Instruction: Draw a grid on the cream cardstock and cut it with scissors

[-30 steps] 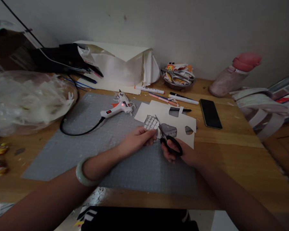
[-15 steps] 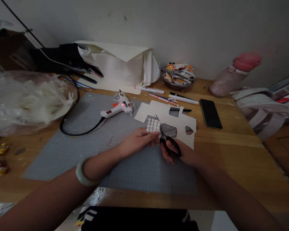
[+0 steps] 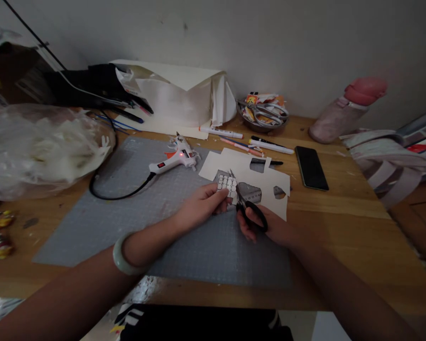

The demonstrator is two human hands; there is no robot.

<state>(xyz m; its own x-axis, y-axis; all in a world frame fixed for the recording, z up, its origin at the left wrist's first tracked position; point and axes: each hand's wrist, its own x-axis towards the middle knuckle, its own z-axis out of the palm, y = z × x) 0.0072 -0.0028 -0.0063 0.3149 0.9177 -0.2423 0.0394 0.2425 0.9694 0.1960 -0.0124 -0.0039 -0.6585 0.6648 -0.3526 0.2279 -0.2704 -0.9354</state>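
Between the thumb and fingers of my left hand is a small white paper piece with a black-outlined grid drawn on it. My right hand grips black-handled scissors, their blades pointing away from me along the right edge of the piece. How far the blades are parted is hard to make out. Under and behind both lies a white sheet with several cut-out holes, resting on the grey cutting mat.
A white glue gun with a lit red light lies on the mat, its black cord curving left. Markers, a phone, a bowl of scraps and scissors, and a pink-capped bottle stand or lie beyond. A plastic bag bulges at left.
My left fingers have shifted slightly left on the gridded paper piece, so more of its lower part shows. My right hand and the scissors have hardly moved.
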